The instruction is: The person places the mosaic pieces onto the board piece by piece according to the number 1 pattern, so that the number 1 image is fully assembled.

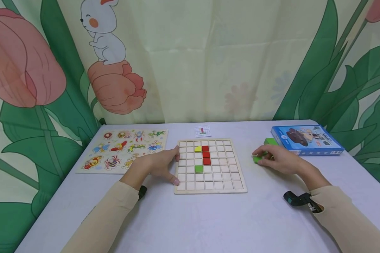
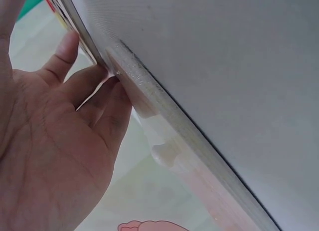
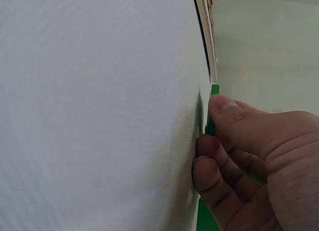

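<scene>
My left hand (image 1: 156, 165) rests at the left edge of a wooden grid board (image 1: 223, 188), its fingers and thumb spread and touching that edge. In the left wrist view the fingers (image 2: 114, 109) lie against the board's side. On the grid sit a yellow square (image 1: 197, 149), two red squares (image 1: 206, 155) in one column and a green square (image 1: 198, 168). To the right of the board, my right hand (image 1: 282, 160) pinches a small green tile (image 3: 214, 91) between thumb and fingers, just above the white table. More green pieces (image 1: 270, 141) lie behind this hand.
A blue box (image 1: 307, 140) lies at the right rear. Behind the board is a small pattern card (image 1: 202, 131) with a red and green figure. An insect picture board (image 1: 98, 149) lies at the left, partly under my left arm. A printed curtain (image 1: 190, 70) hangs behind the table.
</scene>
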A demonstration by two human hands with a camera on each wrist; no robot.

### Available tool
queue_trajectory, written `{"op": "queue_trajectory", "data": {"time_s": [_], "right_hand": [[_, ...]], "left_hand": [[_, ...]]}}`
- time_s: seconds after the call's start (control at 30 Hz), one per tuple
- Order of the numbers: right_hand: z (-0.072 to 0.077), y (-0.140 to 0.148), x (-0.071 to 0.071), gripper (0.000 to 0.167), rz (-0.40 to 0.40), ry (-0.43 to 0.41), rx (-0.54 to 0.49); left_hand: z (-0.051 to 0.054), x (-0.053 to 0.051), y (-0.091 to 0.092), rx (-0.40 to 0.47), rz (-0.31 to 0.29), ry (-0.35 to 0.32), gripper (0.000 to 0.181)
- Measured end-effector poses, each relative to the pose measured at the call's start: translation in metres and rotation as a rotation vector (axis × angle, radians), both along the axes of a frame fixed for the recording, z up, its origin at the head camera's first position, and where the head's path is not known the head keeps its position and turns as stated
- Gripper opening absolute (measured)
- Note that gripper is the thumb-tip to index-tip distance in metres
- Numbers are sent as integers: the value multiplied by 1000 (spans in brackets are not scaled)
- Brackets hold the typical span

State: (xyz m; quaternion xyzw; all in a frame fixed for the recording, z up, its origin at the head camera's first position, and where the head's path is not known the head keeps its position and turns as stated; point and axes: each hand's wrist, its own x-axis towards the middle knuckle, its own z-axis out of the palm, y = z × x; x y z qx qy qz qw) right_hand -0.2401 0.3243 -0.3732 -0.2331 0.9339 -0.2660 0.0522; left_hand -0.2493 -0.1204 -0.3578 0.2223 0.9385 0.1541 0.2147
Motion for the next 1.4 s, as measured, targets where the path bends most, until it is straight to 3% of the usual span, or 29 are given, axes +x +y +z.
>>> {"op": "queue_trajectory", "data": {"time_s": [0.4,0.97,1.4], "right_hand": [[1,-5,5,28,26,5,-86],[13,-31,6,28,143,24,-236],[13,-48,2,31,164,-75,-316]], "left_hand": [[-2,0,1,9,8,5,81],[-1,1,0,12,4,5,82],[0,1,-1,10,3,0,82]]}}
